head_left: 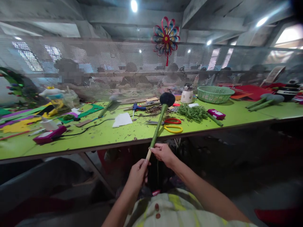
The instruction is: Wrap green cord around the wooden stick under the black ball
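A stick wrapped in green [157, 129], with a dark round head [167, 99] at its far end, slants up from my lap over the table edge. My left hand [139, 173] is closed around its bare, pale wooden lower end. My right hand [163, 154] pinches the stick a little higher, where the green wrapping stops. A thin green strand [158, 170] hangs below my right hand; whether the fingers grip it too, I cannot tell. Scissors with red and yellow handles [173, 128] lie on the table behind the stick.
On the green table [99, 138] are a heap of green strands [193, 113], a blue glue gun [139, 108], white paper [122, 119], magenta boxes [49, 135] and a green basket [215, 94]. Similar green stems [264, 102] lie at right. A perforated screen [113, 60] stands behind.
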`<state>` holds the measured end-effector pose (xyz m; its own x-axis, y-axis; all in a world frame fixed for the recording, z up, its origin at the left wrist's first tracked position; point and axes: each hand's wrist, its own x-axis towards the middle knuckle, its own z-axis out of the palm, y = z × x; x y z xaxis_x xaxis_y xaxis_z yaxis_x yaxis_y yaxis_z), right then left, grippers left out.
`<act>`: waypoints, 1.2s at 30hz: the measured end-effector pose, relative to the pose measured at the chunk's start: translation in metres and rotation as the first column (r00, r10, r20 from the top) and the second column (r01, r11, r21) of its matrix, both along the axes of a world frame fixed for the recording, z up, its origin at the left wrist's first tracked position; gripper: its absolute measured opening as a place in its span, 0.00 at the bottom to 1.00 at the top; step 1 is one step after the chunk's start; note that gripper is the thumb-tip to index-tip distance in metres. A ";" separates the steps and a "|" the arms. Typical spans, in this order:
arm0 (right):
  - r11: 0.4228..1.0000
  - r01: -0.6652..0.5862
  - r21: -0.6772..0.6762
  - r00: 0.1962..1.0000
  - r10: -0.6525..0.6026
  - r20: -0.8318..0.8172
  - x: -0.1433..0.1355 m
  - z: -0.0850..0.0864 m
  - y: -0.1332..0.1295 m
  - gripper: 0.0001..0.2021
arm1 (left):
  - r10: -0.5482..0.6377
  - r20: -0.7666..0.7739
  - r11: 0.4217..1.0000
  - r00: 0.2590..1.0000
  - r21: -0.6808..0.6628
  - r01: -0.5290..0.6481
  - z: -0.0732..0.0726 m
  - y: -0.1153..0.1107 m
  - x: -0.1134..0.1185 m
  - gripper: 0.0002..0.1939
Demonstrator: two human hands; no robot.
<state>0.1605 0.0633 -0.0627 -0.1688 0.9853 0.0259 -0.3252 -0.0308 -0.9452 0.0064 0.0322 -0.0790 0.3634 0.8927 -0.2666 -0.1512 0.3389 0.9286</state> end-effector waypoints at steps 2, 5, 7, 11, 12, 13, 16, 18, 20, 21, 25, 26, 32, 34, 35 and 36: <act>1.000 -0.022 -0.009 1.000 0.022 0.000 0.001 -0.001 0.000 0.15 | 0.020 0.000 1.000 1.000 -0.005 -0.020 -0.001 -0.002 0.000 0.18; 0.997 -0.071 -0.016 0.997 0.071 -0.014 0.004 -0.002 0.001 0.16 | -0.064 0.031 0.996 0.997 -0.057 0.066 0.005 -0.001 -0.003 0.19; 0.996 -0.089 -0.012 0.996 0.089 -0.026 0.006 -0.002 0.002 0.17 | -0.131 0.053 0.987 0.990 -0.089 0.136 0.009 0.000 -0.006 0.20; 0.999 -0.054 0.002 0.998 0.054 -0.026 0.004 -0.002 0.003 0.15 | -0.120 0.033 0.988 0.992 -0.089 0.123 0.006 0.001 -0.005 0.20; 1.000 -0.031 0.006 0.999 0.031 -0.023 0.002 -0.002 0.002 0.15 | -0.081 0.015 0.994 0.997 -0.074 0.082 0.003 0.000 -0.004 0.20; 1.000 -0.007 0.009 1.000 0.007 -0.019 0.000 -0.003 0.002 0.15 | -0.032 -0.002 0.998 0.999 -0.052 0.032 -0.001 -0.001 -0.003 0.19; 0.999 0.034 0.013 0.999 -0.034 -0.011 -0.004 -0.003 0.001 0.15 | 0.098 -0.024 0.995 0.995 0.018 -0.098 -0.007 -0.005 -0.002 0.18; 1.000 0.023 0.009 1.000 -0.023 -0.007 -0.004 -0.002 0.000 0.15 | 0.114 -0.019 0.993 0.993 0.027 -0.114 -0.008 -0.006 -0.002 0.19; 1.000 -0.013 0.000 1.000 0.013 -0.012 -0.002 -0.001 0.000 0.16 | 0.067 0.000 0.998 0.998 -0.006 -0.067 -0.005 -0.005 -0.003 0.20; 0.999 -0.033 -0.003 0.999 0.033 -0.018 0.000 0.000 0.000 0.17 | 0.029 0.018 0.999 0.999 -0.030 -0.028 -0.002 -0.005 -0.004 0.20; 0.996 -0.088 -0.014 0.994 0.088 -0.059 0.004 0.002 0.002 0.17 | -0.102 0.119 0.988 0.988 -0.101 0.115 0.005 -0.001 -0.006 0.19; 0.995 -0.096 -0.017 0.993 0.095 -0.068 0.004 0.002 0.002 0.17 | -0.114 0.136 0.986 0.984 -0.106 0.129 0.006 0.000 -0.006 0.18; 0.997 -0.081 -0.012 0.995 0.080 -0.067 0.003 0.001 0.003 0.17 | -0.040 0.104 0.995 0.994 -0.088 0.049 0.000 -0.001 -0.004 0.18; 0.997 -0.075 -0.008 0.995 0.075 -0.063 0.003 0.000 0.003 0.17 | 0.024 0.088 0.998 0.996 -0.057 -0.019 -0.003 -0.002 -0.005 0.16; 0.997 -0.075 -0.006 0.995 0.074 -0.063 0.003 -0.001 0.002 0.16 | 0.042 0.087 0.998 0.995 -0.047 -0.037 -0.004 -0.002 -0.005 0.15; 0.997 -0.080 -0.004 0.995 0.079 -0.065 0.003 -0.001 0.002 0.16 | 0.041 0.092 0.998 0.995 -0.045 -0.037 -0.004 -0.002 -0.007 0.15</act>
<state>0.1637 0.0656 -0.0637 -0.2447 0.9691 0.0329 -0.3819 -0.0651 -0.9219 -0.0002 0.0298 -0.0830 0.3533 0.8950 -0.2725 -0.2496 0.3709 0.8945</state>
